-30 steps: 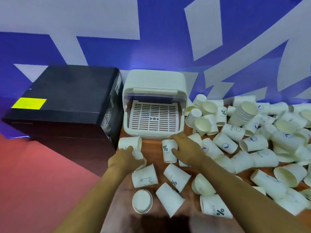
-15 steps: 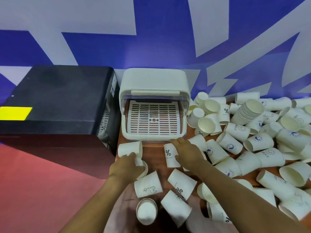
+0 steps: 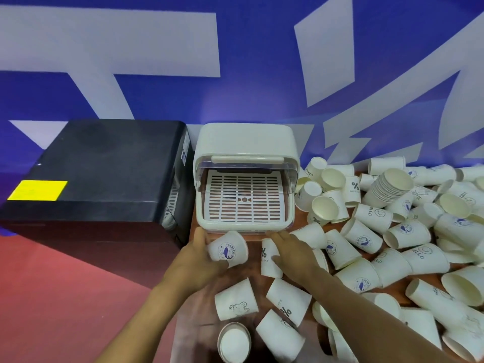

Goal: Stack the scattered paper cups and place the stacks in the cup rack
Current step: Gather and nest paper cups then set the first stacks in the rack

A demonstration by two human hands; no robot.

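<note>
My left hand [image 3: 195,260] grips a white paper cup [image 3: 228,249] with a blue whale print, held upside down just in front of the cup rack [image 3: 245,142]. The rack is a white box with an open front and a slotted tray inside. My right hand [image 3: 293,254] lies flat with straight fingers on a cup marked with a percent sign [image 3: 268,255]. Several loose cups [image 3: 361,235] lie scattered over the wooden table to the right. A stack of nested cups [image 3: 390,186] lies on its side at the back right.
A black box [image 3: 104,174] with a yellow label stands left of the rack, close against it. More cups [image 3: 237,299] lie near the table's front edge below my hands. A blue and white wall rises behind. Red floor shows at the left.
My left hand has lifted a whale-print cup off the table and brought it up in front of the rack. My right hand has stayed on the percent-sign cup.
</note>
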